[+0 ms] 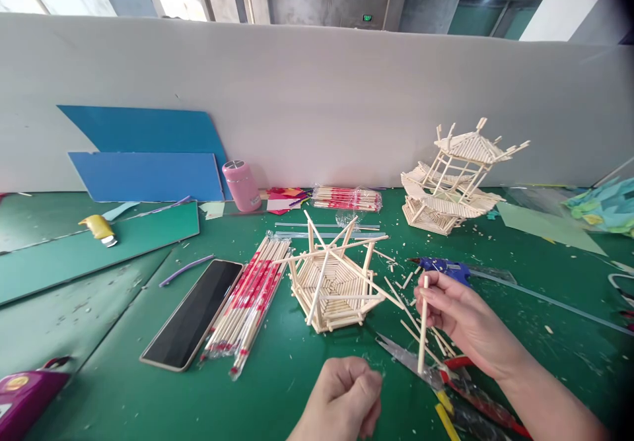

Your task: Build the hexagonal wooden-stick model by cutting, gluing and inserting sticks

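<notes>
Wooden stick (422, 325) sat pinched upright in the right hand (458, 315); the left hand (341, 398) — cut off below — was curled shut, contents hidden. Chopstick packets' (247, 299) print stayed unreadable.

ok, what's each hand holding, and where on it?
Right hand pinches a wooden stick near its upper end, the stick hanging roughly upright. Left hand is curled shut; whether it holds anything cannot be told.
</notes>
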Action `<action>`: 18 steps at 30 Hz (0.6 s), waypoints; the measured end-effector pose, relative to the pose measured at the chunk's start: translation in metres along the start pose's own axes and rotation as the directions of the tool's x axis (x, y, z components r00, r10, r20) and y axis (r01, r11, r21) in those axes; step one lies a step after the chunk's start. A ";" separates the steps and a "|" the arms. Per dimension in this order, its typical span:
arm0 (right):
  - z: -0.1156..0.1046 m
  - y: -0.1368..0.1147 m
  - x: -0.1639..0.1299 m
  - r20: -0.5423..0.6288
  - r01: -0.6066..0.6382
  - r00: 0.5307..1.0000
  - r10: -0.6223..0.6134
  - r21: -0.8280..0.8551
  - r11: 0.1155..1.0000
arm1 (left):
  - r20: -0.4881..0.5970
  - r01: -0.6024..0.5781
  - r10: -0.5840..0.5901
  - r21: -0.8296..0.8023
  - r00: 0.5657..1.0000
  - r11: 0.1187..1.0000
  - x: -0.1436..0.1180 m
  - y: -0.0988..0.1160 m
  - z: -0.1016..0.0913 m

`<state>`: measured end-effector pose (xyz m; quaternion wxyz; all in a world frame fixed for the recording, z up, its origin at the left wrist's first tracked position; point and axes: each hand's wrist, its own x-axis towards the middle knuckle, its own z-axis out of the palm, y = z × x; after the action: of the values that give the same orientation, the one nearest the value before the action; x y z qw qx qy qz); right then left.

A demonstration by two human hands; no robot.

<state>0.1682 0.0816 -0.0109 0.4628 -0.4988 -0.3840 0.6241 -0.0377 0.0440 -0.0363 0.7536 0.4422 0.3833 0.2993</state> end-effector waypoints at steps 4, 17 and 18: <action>0.015 0.000 -0.006 0.040 -0.006 0.999 0.003 0.082 0.997 | -0.057 0.047 -0.049 -0.035 0.997 0.998 0.004 0.006 0.009; 0.028 0.006 -0.010 0.003 0.166 0.986 -0.166 -0.073 0.984 | 0.055 0.030 -0.013 -0.315 0.998 0.949 0.020 0.002 0.025; 0.028 0.006 -0.010 -0.008 0.176 0.984 -0.177 -0.072 0.982 | 0.056 0.021 -0.002 -0.337 0.998 0.941 0.021 0.000 0.025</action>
<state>0.1408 0.0697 -0.0080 0.5011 -0.4836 -0.4453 0.5628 -0.0052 0.0498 -0.0347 0.8303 0.3123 0.3078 0.3439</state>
